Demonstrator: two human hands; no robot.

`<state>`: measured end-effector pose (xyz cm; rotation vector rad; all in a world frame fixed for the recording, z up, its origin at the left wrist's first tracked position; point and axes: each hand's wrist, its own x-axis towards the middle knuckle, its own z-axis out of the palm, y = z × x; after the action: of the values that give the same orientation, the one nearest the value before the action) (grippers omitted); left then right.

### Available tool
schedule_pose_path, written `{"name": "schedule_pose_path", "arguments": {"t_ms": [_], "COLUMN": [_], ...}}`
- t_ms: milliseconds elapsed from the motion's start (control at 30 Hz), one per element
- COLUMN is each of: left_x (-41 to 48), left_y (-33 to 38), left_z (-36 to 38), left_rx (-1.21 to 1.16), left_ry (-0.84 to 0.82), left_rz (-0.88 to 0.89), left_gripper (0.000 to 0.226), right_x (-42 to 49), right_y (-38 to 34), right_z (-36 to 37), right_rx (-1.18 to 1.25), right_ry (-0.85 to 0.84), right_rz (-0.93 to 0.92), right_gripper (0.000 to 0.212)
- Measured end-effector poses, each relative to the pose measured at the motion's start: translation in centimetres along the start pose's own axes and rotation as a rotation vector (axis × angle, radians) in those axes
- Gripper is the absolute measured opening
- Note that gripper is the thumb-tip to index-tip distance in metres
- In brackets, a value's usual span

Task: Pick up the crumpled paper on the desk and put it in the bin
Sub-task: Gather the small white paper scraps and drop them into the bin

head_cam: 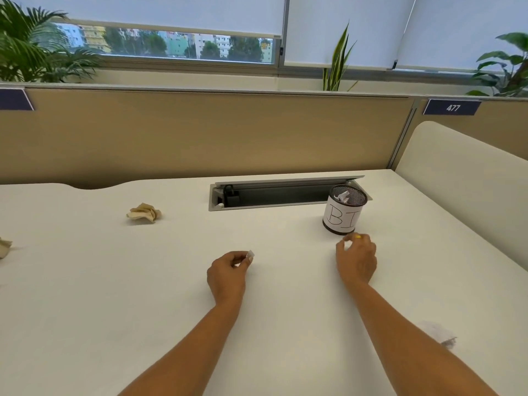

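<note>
A small black mesh bin (344, 212) with a white label stands on the white desk (143, 295) at the right, with white crumpled paper showing inside its rim. My left hand (228, 274) rests mid-desk, its fingers pinched on a small white scrap of paper (250, 255). Just in front of the bin is my right hand (357, 260), with fingers curled around a small yellow bit (357, 237). A beige crumpled paper (144, 213) lies far left of both hands. Another beige crumpled piece (4, 247) sits at the left edge, partly cut off.
An open cable tray (274, 195) is sunk into the desk behind the bin. A tan partition (200, 132) closes off the back and a cream divider (463, 178) runs along the right side. Potted plants stand behind the partition. A grey smudge (441, 334) marks the desk near my right forearm.
</note>
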<state>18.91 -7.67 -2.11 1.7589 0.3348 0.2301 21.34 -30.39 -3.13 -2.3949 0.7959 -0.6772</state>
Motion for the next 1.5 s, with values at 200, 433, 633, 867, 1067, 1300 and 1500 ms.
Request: {"name": "schedule_pose_path", "arguments": {"t_ms": [200, 433, 633, 867, 1067, 1300, 1500], "left_x": [0.8, 1.5, 2.5, 3.7, 4.3, 2.4, 0.6], "left_y": [5.0, 10.4, 14.1, 14.9, 13.5, 6.6, -1.1], "left_z": [4.7, 12.2, 16.3, 19.4, 19.1, 12.2, 2.6], "left_rx": [0.021, 0.113, 0.171, 0.267, 0.301, 0.455, 0.754], "left_ry": [-0.127, -0.285, -0.385, -0.470, -0.421, -0.318, -0.308], "left_rz": [0.101, 0.202, 0.253, 0.215, 0.274, 0.303, 0.348], "left_gripper": [0.025, 0.021, 0.017, 0.023, 0.033, 0.027, 0.031], "right_x": [-0.9, -1.2, -1.2, -1.1, -1.2, -1.6, -3.6], "right_y": [0.8, 0.5, 0.9, 0.9, 0.8, 0.7, 0.5], "right_z": [1.1, 1.7, 2.0, 2.2, 2.1, 1.8, 1.4], "right_rx": [-0.241, -0.355, -0.351, -0.396, -0.379, -0.359, -0.357], "right_ry": [-0.072, 0.007, 0.093, 0.120, 0.111, 0.054, -0.097], "right_rz": [-0.162, -0.220, -0.257, -0.271, -0.257, -0.301, -0.385], "right_gripper": [0.023, 0.011, 0.018, 0.017, 0.018, 0.014, 0.044]}}
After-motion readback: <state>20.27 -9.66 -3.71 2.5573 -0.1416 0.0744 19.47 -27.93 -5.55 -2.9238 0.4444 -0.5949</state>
